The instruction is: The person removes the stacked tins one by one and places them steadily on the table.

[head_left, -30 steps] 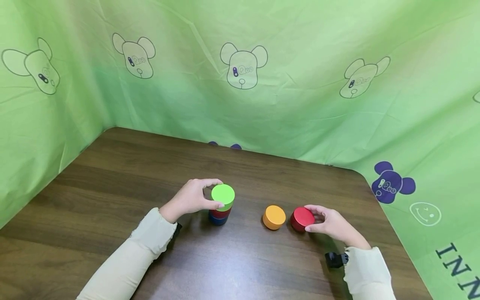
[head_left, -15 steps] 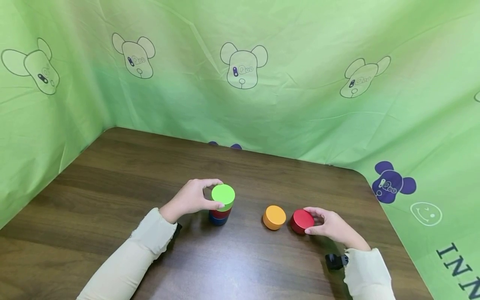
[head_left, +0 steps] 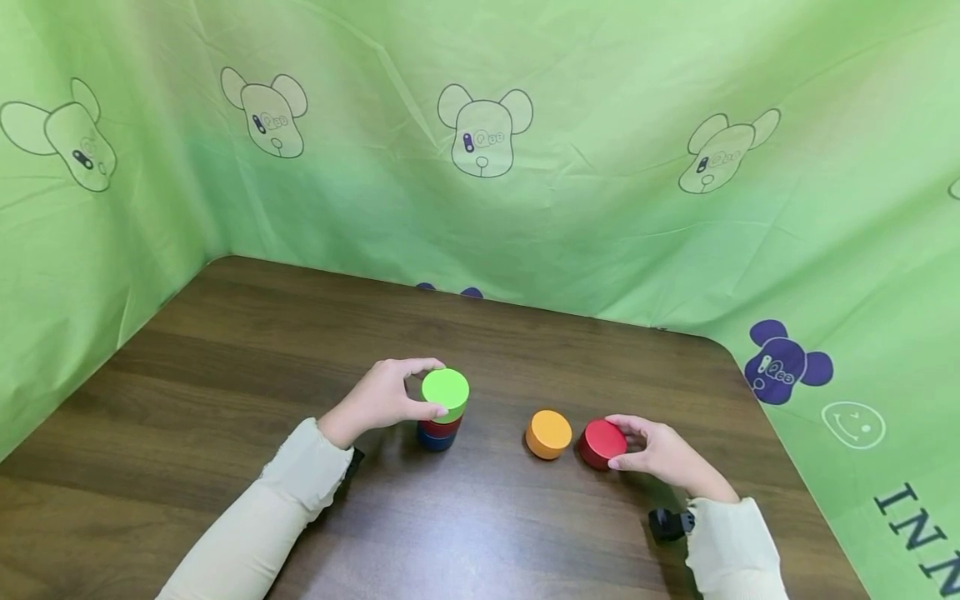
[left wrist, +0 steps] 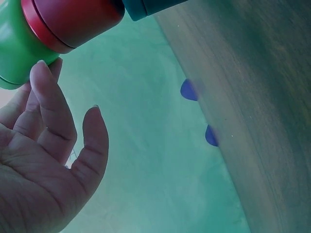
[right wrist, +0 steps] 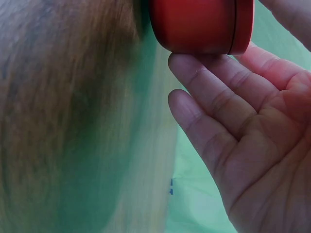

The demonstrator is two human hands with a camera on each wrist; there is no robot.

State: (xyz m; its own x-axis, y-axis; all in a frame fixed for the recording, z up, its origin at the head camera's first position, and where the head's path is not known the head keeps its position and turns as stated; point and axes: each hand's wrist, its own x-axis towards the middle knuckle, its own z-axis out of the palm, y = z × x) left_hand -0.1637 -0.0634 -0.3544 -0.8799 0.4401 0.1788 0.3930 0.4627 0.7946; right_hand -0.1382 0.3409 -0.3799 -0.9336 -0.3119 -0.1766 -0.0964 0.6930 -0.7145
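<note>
In the head view, my left hand pinches a lime-green round tin between thumb and fingers. That tin tops a stack, with a dark red tin under it and a dark blue tin at the bottom. The left wrist view shows the fingers against the green tin's side, little finger held apart. On the right, my right hand grips a red round tin by its side. Fingertips lie along that tin's wall in the right wrist view.
An orange round tin stands just left of the red one, a narrow gap between them. The dark wooden table ends at a green printed curtain behind and at both sides. Black wrist cameras sit at the cuffs.
My right hand and the red tin have shifted slightly left and toward me, nearer the orange tin. The left hand and the stack have stayed in place.
</note>
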